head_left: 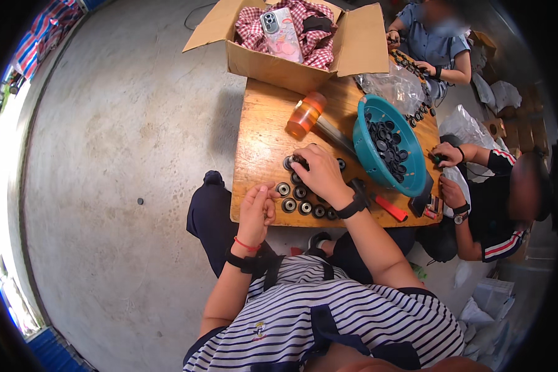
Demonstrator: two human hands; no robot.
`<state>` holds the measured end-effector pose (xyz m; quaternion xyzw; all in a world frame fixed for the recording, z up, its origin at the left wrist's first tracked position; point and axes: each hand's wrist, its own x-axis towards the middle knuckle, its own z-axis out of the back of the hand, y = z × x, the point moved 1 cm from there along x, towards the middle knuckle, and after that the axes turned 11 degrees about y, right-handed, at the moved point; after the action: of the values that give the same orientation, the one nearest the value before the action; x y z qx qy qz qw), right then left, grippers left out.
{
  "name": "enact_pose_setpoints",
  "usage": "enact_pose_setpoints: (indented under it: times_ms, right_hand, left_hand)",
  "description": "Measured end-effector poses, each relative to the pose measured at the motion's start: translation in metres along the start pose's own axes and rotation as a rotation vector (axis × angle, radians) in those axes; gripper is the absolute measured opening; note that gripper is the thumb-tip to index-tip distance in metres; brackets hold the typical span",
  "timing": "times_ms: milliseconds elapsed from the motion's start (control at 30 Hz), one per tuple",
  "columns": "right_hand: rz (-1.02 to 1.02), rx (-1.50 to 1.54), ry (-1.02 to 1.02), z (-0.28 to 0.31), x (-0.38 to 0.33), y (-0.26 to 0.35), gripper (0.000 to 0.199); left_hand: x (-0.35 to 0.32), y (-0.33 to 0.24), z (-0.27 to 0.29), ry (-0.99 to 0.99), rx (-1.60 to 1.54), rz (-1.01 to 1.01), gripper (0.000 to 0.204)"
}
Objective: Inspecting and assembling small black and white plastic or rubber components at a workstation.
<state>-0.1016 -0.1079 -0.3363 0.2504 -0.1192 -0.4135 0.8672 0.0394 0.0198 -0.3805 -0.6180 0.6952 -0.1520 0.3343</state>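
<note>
My right hand (321, 173) reaches over the near left part of the wooden table (263, 124), fingers closed on a small black round part (300, 161). My left hand (257, 208) is at the table's left edge, fingers curled in with thumb and forefinger together. Whatever may be between them is too small to make out. Between and in front of my hands stand several black rollers with metal centres (305, 207), set close together in rows. Part of the group is hidden under my right hand.
A teal basin (361, 133) of black caps stands to the right. Behind my hands lies an orange-headed mallet (305, 115); a red-handled hammer (389, 207) lies near the front edge. An open cardboard box (279, 74) holds checked cloth and a phone. Two people work across the table.
</note>
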Motion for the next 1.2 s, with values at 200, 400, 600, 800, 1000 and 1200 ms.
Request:
enact_pose_setpoints:
  times_ms: [200,400,600,800,1000,1200]
  right_hand:
    - [0.046,-0.144,0.076,-0.010,0.006,0.002,0.016]
    - [-0.026,-0.176,0.139,-0.006,0.010,0.008,0.014]
    - [0.063,0.138,0.041,0.005,-0.019,0.039,0.022]
    - [0.187,0.176,-0.032,-0.004,-0.064,0.063,0.025]
    - [0.200,0.200,0.148,-0.005,-0.064,0.052,0.025]
    - [-0.027,0.316,0.048,0.015,-0.042,0.025,0.024]
  left_hand:
    - [-0.001,-0.001,0.004,-0.010,-0.014,0.035,0.031]
    - [0.000,0.000,0.002,-0.010,0.013,0.024,0.034]
    - [0.008,0.006,0.000,0.085,-0.496,-0.062,0.041]
    - [0.009,0.015,-0.016,0.052,-0.400,-0.133,0.044]
    - [0.015,0.021,-0.028,0.057,-0.408,-0.149,0.039]
    - [0.018,0.016,-0.021,0.069,-0.557,-0.194,0.037]
